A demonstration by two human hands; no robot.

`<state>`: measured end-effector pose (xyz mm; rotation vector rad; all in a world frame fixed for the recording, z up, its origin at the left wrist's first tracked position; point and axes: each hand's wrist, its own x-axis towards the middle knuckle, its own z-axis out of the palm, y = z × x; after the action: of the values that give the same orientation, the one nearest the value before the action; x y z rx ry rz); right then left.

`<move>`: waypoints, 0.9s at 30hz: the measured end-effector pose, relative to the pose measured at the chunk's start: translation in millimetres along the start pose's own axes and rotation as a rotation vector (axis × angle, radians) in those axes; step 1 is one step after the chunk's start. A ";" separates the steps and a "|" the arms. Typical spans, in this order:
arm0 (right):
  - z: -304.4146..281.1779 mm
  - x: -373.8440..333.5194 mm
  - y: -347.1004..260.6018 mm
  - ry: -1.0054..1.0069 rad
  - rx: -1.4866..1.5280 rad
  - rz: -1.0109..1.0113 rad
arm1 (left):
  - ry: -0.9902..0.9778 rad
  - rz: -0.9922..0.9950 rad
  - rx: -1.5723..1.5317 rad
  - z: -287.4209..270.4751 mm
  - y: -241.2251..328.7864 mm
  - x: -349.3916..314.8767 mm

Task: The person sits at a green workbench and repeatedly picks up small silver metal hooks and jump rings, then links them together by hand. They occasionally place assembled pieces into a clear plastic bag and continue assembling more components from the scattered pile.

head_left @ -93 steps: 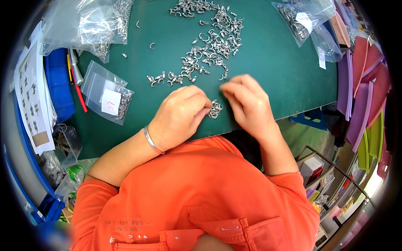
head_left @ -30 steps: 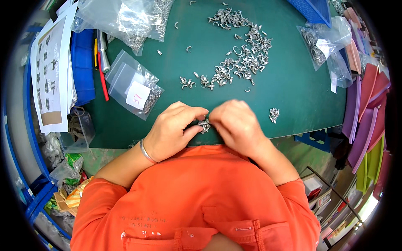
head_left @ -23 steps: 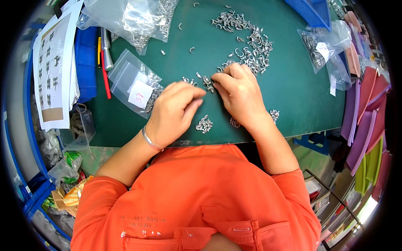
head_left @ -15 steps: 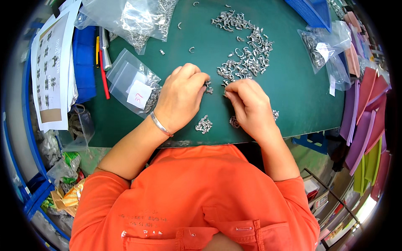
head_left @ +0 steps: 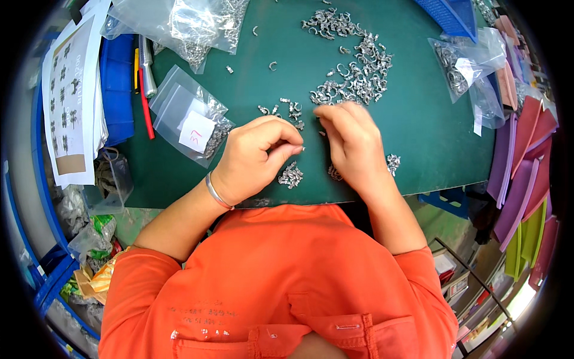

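My left hand (head_left: pixel 254 160) is closed in a pinch, with a tiny silver metal piece (head_left: pixel 303 149) showing at its fingertips. Just below those fingertips lies a small heap of silver metal pieces (head_left: pixel 291 175). Above the hand is a loose cluster of curved metal pieces (head_left: pixel 294 110). My right hand (head_left: pixel 356 140) is closed too, its thumb and fingers curled together; what they hold, if anything, is hidden. Two more small heaps lie partly behind it, one by the thumb side (head_left: pixel 334 173) and one by the outer wrist (head_left: pixel 393 163). Beyond it spreads a large pile of curved metal pieces (head_left: pixel 365 75).
A labelled clear bag of parts (head_left: pixel 196 128) lies left of my hands; a bigger bag (head_left: pixel 200 30) is behind it. Pens (head_left: pixel 145 102), a blue tray (head_left: pixel 116 90) and printed sheets (head_left: pixel 69 102) line the left. Another parts bag (head_left: pixel 454 69) and a blue basket (head_left: pixel 448 18) sit right.
My left hand has come back toward me from the loose cluster, which now shows more fully. The right hand has risen slightly away from me, fingers still curled.
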<state>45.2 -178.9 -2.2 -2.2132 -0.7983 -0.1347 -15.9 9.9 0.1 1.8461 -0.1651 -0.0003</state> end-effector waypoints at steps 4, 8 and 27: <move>2.0 6.9 5.9 -0.051 -0.078 -0.005 | -0.032 -0.132 -0.292 -1.3 -5.5 -7.3; -0.7 5.7 7.7 -0.063 -0.094 -0.046 | -0.043 -0.139 -0.436 -1.9 -3.2 -8.6; 0.5 5.8 7.1 0.007 -0.160 -0.001 | -0.145 0.326 0.343 -20.3 6.2 13.9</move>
<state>53.8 -179.3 -5.2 -2.3614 -0.8095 -0.2130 -1.1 26.1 12.9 2.1407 -0.5970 0.1284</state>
